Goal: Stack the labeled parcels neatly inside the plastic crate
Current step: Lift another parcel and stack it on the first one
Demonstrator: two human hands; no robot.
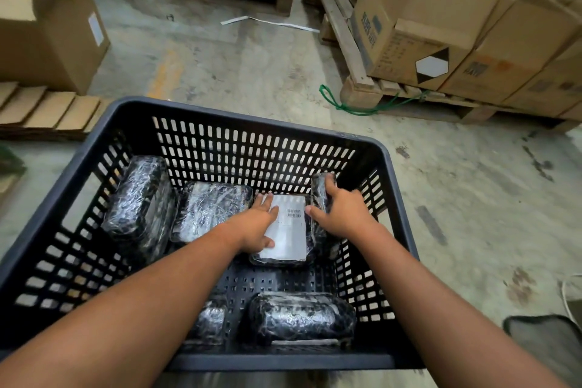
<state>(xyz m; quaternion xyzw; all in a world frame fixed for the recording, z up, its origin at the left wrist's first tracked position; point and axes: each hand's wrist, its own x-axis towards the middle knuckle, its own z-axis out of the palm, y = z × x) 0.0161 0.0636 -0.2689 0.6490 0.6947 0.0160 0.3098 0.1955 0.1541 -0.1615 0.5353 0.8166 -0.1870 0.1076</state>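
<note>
A dark slotted plastic crate point(239, 123) stands on the floor with several black shrink-wrapped parcels inside. One parcel with a white barcode label point(291, 236) lies flat near the far right corner; my left hand point(259, 224) rests flat on its left side, fingers spread. My right hand point(338, 213) grips a narrow parcel point(321, 189) standing on edge against the right wall. Another parcel point(211, 208) lies flat at the back middle, one leans on the left wall point(138, 201), and two lie near the front wall point(299, 315) point(209, 320).
Cardboard boxes on a wooden pallet point(356, 57) stand to the right, with green cord point(343, 105) on the concrete floor. More boxes point(56, 35) and flattened cardboard point(41, 110) lie to the left. A dark object point(544, 343) sits at the lower right.
</note>
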